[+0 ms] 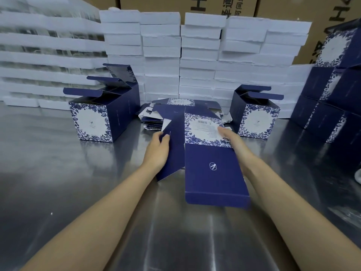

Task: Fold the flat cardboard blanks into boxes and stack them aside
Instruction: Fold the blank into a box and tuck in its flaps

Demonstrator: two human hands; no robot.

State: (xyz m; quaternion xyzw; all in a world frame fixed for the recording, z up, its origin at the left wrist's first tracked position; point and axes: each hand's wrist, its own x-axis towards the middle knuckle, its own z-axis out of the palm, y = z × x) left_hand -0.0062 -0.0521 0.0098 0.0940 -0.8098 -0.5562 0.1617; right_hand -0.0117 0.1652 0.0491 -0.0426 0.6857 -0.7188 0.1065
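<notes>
poster: blank (211, 165) is held over the metal table (58, 182), dead centre, partly opened out. how is it gripped tho?

reply: left hand (157, 151) is wrapped round the plain navy side panel, thumb laid on the outer face, fingers curled in behind the edge. right hand (231, 141) is clamped on the right edge of the floral panel with the barcode, thumb pressed on the printed face. its other fingers are hidden behind the card, so how they lie can't be told. the long navy flap with the small white logo is pointed toward the camera and is a bit blurred at the near end.

poster: and what's laid around it?

reply: pile of flat blanks (175, 108) is spread just behind the held one. row of folded boxes (93, 122) with lids left up is set to the left, and one more open box (256, 120) is placed to the right of the pile. stack of closed navy boxes (332, 90) is built up at the far right. white slabs (195, 55) are stacked in columns along the back, with brown cartons (283, 8) seen behind those.
</notes>
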